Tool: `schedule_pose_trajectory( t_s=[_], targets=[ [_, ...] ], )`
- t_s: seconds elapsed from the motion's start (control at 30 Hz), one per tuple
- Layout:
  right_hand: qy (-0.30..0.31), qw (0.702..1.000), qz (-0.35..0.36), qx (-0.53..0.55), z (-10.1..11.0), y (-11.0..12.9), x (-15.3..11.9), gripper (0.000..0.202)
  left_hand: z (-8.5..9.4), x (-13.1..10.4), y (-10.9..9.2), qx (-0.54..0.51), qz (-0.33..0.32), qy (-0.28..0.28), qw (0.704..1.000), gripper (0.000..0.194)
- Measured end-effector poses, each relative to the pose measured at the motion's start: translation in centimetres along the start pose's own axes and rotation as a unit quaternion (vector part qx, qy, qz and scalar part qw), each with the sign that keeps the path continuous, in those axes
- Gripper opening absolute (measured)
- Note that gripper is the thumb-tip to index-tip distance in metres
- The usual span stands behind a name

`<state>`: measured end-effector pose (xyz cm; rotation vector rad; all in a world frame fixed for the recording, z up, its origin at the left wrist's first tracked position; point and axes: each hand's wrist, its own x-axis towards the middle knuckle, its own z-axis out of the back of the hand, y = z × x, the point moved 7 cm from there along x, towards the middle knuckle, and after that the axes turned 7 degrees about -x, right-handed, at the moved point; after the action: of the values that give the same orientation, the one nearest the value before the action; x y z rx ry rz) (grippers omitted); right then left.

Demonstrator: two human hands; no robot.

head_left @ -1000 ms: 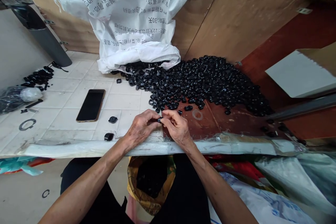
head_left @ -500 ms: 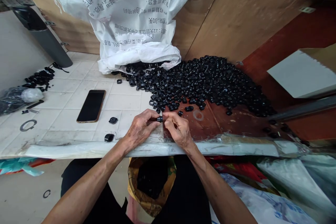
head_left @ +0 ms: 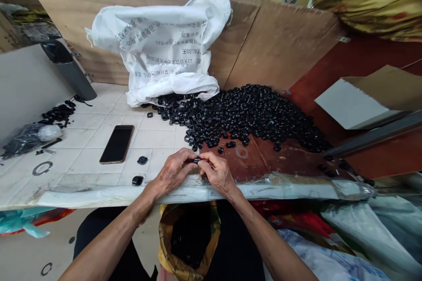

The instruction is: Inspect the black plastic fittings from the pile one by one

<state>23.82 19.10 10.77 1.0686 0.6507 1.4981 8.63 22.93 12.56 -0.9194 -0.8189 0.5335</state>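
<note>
Between my two hands, just above the table's near edge, is a small black plastic ring-like part [head_left: 197,160]. My left hand [head_left: 174,169] pinches it from the left, thumb and forefinger closed on it. From the other side my right hand [head_left: 216,169] has its fingertips closed on the same part, hiding much of it. Beyond the hands spreads a large pile of similar black plastic parts [head_left: 253,112]. Left of my left hand, a round black cap [head_left: 142,160] and another black piece [head_left: 137,180] lie on the white tabletop [head_left: 85,158].
A white woven sack [head_left: 165,48] leans on the wooden partition [head_left: 244,48] with its mouth at the pile. A phone [head_left: 117,144] lies to the left, a dark cylinder [head_left: 74,74] behind it. An open yellow bag [head_left: 165,246] sits between my legs; a carton [head_left: 352,105] stands right.
The view has tilted upward, showing more above the partition. My right fingers have come in against the black part, which both hands now grip.
</note>
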Motion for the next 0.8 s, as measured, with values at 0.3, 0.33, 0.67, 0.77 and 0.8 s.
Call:
schedule_pose_trajectory(
  t_s=[0.3, 0.33, 0.67, 0.77, 0.8],
  targets=[
    [-0.032, 0.976, -0.182, 0.118, -2.5, 0.4, -1.4, 0.027, 0.7, -2.5, -1.7, 0.106, -0.053, -0.051, 0.992, 0.019],
    [-0.042, 0.981, -0.158, 0.100, -2.4, 1.0, -1.4, 0.026, 0.9, -2.7, -1.4, 0.096, -0.040, -0.063, 0.993, 0.019],
    [0.029, 0.960, -0.239, 0.144, -4.4, -0.9, -0.8, 0.030, 0.1, -3.4, -1.8, 0.225, -0.100, -0.009, 0.969, 0.024],
    [-0.016, 0.989, -0.131, -0.064, -2.4, -0.8, 1.0, 0.018, 0.8, -3.1, -1.5, 0.316, -0.082, 0.025, 0.945, 0.019],
    [-0.036, 0.987, -0.087, -0.133, -1.9, -0.5, 1.5, 0.013, 1.3, -3.0, -1.4, 0.347, -0.074, 0.029, 0.934, 0.017]
  ],
)
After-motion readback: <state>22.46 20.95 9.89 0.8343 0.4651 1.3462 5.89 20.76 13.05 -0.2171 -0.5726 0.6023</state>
